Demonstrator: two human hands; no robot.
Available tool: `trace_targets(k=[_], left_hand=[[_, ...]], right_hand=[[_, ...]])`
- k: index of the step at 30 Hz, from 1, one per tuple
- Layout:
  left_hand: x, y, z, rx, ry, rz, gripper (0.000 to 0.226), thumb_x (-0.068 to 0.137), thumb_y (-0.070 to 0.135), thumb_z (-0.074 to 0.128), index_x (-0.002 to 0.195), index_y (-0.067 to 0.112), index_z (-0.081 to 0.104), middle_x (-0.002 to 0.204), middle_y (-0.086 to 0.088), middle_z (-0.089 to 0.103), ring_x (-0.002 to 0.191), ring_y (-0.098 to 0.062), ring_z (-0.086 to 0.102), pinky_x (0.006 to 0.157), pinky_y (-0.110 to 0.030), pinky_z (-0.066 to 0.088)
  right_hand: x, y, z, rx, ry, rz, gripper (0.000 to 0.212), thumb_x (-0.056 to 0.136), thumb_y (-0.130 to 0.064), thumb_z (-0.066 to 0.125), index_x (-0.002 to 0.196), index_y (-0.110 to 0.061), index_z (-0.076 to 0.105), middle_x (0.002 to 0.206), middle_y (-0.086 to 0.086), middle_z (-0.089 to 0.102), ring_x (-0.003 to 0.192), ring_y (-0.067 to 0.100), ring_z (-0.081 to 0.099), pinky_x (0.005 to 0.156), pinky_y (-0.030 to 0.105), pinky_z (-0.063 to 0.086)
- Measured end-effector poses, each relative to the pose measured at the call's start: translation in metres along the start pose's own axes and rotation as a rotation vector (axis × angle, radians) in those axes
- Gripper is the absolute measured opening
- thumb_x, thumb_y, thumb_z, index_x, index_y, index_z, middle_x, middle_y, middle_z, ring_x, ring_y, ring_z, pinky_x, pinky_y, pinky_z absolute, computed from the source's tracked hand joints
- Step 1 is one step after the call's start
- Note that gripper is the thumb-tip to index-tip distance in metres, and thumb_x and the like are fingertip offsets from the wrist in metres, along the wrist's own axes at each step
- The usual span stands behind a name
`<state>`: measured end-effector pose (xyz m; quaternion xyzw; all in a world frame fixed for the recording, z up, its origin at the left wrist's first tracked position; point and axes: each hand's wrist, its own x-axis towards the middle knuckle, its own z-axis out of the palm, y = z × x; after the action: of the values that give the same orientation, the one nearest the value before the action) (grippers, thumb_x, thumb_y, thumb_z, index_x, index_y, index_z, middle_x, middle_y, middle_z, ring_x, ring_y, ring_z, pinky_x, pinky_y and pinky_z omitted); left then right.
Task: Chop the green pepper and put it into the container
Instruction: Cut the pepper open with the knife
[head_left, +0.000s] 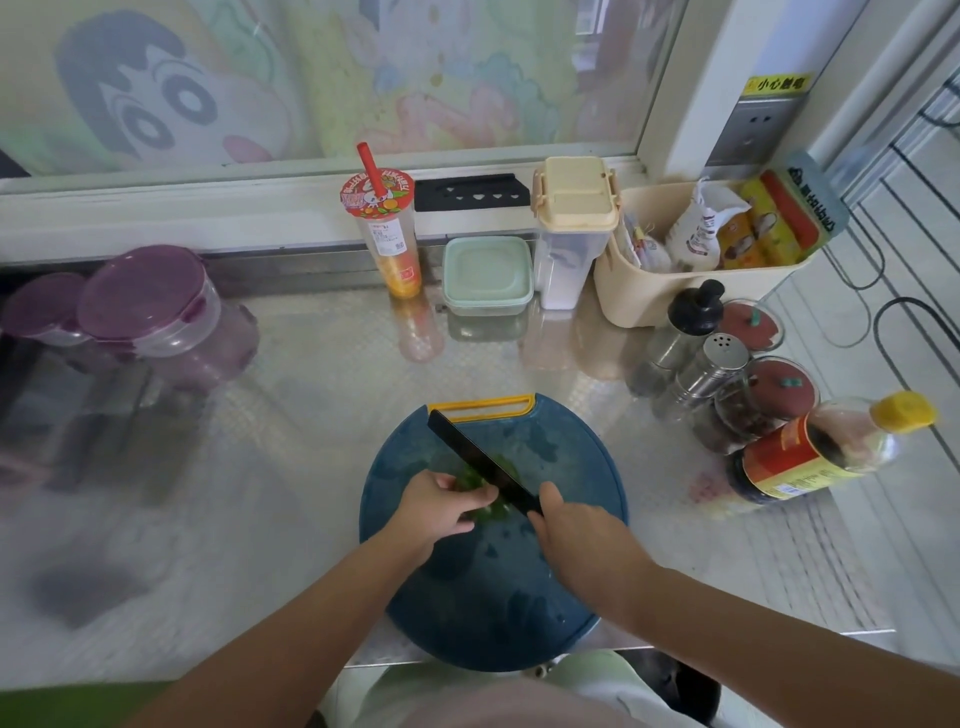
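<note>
A round blue cutting board (561, 467) with a yellow handle lies on the steel counter in front of me. In its middle sits the green pepper (506, 465), mostly hidden by my hands and the blade. My left hand (441, 506) curls over the pepper and holds it down. My right hand (576, 525) grips the handle of a black knife (475, 454), whose blade runs up and left across the pepper. A pale green lidded container (487, 274) stands at the back of the counter, lid on.
Behind the board stand a drink cup with a red straw (387, 234), a cream-lidded box (571, 228) and a beige basket (675, 291) of packets. Spice jars (722, 369) and a sauce bottle (821, 452) crowd the right. Purple-lidded jars (150, 312) sit at the left.
</note>
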<state>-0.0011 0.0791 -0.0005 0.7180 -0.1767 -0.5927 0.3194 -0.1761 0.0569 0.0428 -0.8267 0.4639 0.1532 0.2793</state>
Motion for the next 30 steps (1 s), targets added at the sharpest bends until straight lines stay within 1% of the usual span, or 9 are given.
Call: trace_targets(k=[5, 8, 13, 15, 17, 20, 23, 27, 30], left_hand=[[-0.002, 0.002, 0.0, 0.023, -0.026, 0.013, 0.021, 0.071, 0.012, 0.08, 0.087, 0.005, 0.067, 0.09, -0.007, 0.071, 0.088, -0.017, 0.067, 0.072, -0.024, 0.057], [-0.003, -0.002, 0.002, 0.028, -0.026, 0.023, 0.022, 0.07, 0.008, 0.081, 0.084, 0.011, 0.064, 0.092, -0.004, 0.069, 0.086, -0.015, 0.066, 0.076, -0.027, 0.056], [-0.003, -0.003, 0.003, 0.014, -0.012, 0.029, 0.028, 0.07, 0.007, 0.08, 0.081, 0.017, 0.057, 0.087, 0.003, 0.063, 0.082, -0.011, 0.062, 0.08, -0.03, 0.055], [-0.003, -0.004, 0.003, 0.005, -0.011, 0.012, 0.036, 0.069, 0.006, 0.081, 0.093, 0.012, 0.055, 0.089, 0.005, 0.058, 0.084, -0.012, 0.06, 0.08, -0.029, 0.054], [-0.001, -0.006, 0.003, -0.009, -0.014, -0.008, 0.059, 0.067, 0.006, 0.082, 0.116, 0.009, 0.049, 0.095, 0.005, 0.056, 0.093, -0.015, 0.059, 0.081, -0.029, 0.053], [0.001, -0.008, 0.002, -0.005, -0.035, -0.002, 0.068, 0.068, 0.008, 0.082, 0.126, 0.006, 0.047, 0.1, 0.004, 0.057, 0.096, -0.015, 0.059, 0.082, -0.029, 0.054], [-0.001, -0.01, -0.001, 0.003, -0.058, 0.026, 0.064, 0.068, 0.01, 0.082, 0.123, 0.008, 0.049, 0.102, 0.004, 0.059, 0.094, -0.013, 0.061, 0.08, -0.026, 0.054], [-0.007, -0.021, -0.01, 0.085, -0.061, 0.093, 0.055, 0.067, 0.013, 0.083, 0.113, 0.019, 0.052, 0.111, 0.004, 0.06, 0.099, -0.011, 0.062, 0.08, -0.025, 0.055], [-0.013, -0.033, -0.022, 0.295, -0.074, 0.188, 0.062, 0.06, 0.019, 0.087, 0.11, 0.029, 0.051, 0.11, 0.006, 0.061, 0.101, -0.009, 0.06, 0.088, -0.028, 0.052]], right_hand=[[0.008, -0.006, 0.008, -0.056, -0.013, 0.006, 0.004, 0.101, -0.019, 0.034, 0.099, -0.016, 0.032, 0.065, -0.004, 0.041, 0.063, 0.021, 0.05, 0.053, 0.031, 0.038], [0.009, -0.005, 0.024, -0.069, -0.066, 0.03, 0.011, 0.1, -0.015, 0.038, 0.11, -0.014, 0.036, 0.075, 0.001, 0.052, 0.067, 0.023, 0.055, 0.058, 0.033, 0.04], [0.012, -0.003, 0.039, -0.002, -0.067, 0.036, 0.024, 0.103, -0.025, 0.031, 0.123, -0.012, 0.032, 0.099, 0.01, 0.066, 0.087, 0.029, 0.065, 0.064, 0.034, 0.043], [0.013, -0.004, 0.043, 0.014, -0.073, 0.043, 0.029, 0.104, -0.03, 0.025, 0.127, -0.012, 0.031, 0.102, 0.01, 0.066, 0.09, 0.029, 0.065, 0.069, 0.035, 0.046], [0.014, -0.003, 0.045, 0.025, -0.063, 0.046, 0.031, 0.104, -0.032, 0.023, 0.128, -0.013, 0.03, 0.102, 0.009, 0.066, 0.09, 0.028, 0.065, 0.073, 0.035, 0.049], [0.015, 0.0, 0.048, 0.027, -0.037, 0.044, 0.031, 0.104, -0.032, 0.023, 0.127, -0.013, 0.031, 0.1, 0.009, 0.066, 0.089, 0.028, 0.065, 0.068, 0.035, 0.046], [0.015, 0.0, 0.048, 0.004, -0.018, 0.023, 0.031, 0.104, -0.031, 0.024, 0.127, -0.012, 0.03, 0.1, 0.009, 0.066, 0.089, 0.029, 0.065, 0.063, 0.032, 0.04], [0.017, 0.001, 0.049, 0.045, 0.016, 0.034, 0.026, 0.104, -0.032, 0.024, 0.119, -0.013, 0.034, 0.094, 0.009, 0.065, 0.081, 0.028, 0.064, 0.062, 0.033, 0.043], [0.02, 0.0, 0.046, 0.093, 0.047, 0.053, 0.026, 0.104, -0.034, 0.025, 0.113, -0.013, 0.037, 0.091, 0.01, 0.064, 0.077, 0.029, 0.063, 0.062, 0.036, 0.045]])
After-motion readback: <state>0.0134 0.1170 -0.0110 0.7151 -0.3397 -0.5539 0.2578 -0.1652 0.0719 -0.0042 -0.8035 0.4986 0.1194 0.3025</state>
